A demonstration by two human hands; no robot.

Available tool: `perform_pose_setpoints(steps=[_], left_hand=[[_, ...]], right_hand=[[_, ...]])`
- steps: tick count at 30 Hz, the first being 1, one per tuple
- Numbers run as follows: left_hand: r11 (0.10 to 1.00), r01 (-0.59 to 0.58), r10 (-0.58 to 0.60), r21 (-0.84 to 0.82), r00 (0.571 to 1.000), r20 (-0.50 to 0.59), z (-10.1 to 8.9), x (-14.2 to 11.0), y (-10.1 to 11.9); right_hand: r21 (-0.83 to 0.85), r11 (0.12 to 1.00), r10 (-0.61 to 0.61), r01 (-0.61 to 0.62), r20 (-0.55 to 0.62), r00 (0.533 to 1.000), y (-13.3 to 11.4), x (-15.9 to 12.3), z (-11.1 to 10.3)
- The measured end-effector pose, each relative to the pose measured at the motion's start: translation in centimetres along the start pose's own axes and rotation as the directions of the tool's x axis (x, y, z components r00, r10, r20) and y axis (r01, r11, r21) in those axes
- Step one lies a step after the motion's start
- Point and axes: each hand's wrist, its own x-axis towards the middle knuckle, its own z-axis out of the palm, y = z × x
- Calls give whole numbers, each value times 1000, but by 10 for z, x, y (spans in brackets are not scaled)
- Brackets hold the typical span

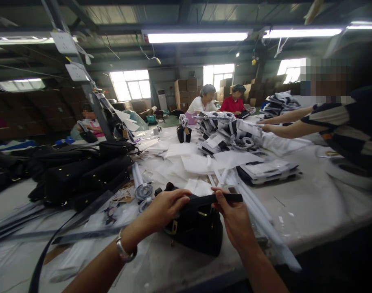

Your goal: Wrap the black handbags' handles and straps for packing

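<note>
Currently, a black strap (206, 200) is pinched in the fingers of the right hand (235, 216) and held by those of the left hand (167, 204), over a black bag (201, 234) on the tabletop (285, 209). White sheets (198, 164) are spread beyond.

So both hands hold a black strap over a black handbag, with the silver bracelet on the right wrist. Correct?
No: the head view shows the silver bracelet on the left wrist. The left hand and right hand do hold the black strap over the black handbag.
</note>
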Motion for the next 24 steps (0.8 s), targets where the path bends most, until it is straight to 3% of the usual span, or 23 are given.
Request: perform_pose_setpoints(steps=[4, 8, 11, 14, 20, 24], left_hand=[[994, -80, 74, -77, 995, -71, 28, 15, 30], [979, -172, 151, -107, 972, -180, 30, 25, 27], [974, -206, 198, -91, 976, -95, 23, 31, 17], [979, -202, 202, 8, 979, -13, 21, 35, 14], [958, -230, 223, 173, 973, 58, 24, 41, 25], [944, -196, 163, 267, 977, 140, 22, 46, 32]], right_hand=[[-106, 991, -62, 76, 131, 989, -5, -3, -1], [-365, 889, -239, 275, 141, 961, -1, -8, -24], [-538, 771, -296, 341, 170, 940, 11, -14, -35], [-573, 729, -346, 374, 164, 924, 23, -18, -35], [-510, 784, -316, 355, 165, 934, 31, -17, -32], [-487, 799, -314, 352, 160, 936, 31, -16, -33]])
